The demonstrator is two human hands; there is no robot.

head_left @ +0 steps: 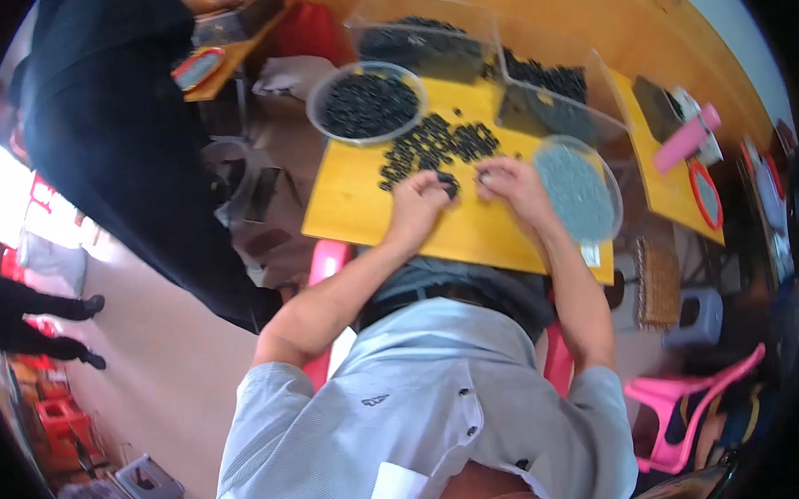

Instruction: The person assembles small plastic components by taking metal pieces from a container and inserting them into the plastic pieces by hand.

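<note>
Over the yellow table [351, 193], my left hand [418, 205] is closed, with small black round pieces [449, 185] at its fingertips. Just right of it, my right hand [512, 185] makes a pinch around something small and dark, too small to name. Beyond both hands lies a loose spread of small black pieces [430, 144]. A round clear tub [316, 118] full of the same black pieces stands at the far left of the table. By my right forearm is another round tub [616, 204], holding many small pale blue-green pieces.
Two clear bins, a left bin [425, 49] and a right bin [537, 116], hold black pieces along the table's far side. A pink bottle [687, 138] lies on a side table at right. Someone in dark clothes [123, 146] stands close on the left. A pink chair [670, 416] is lower right.
</note>
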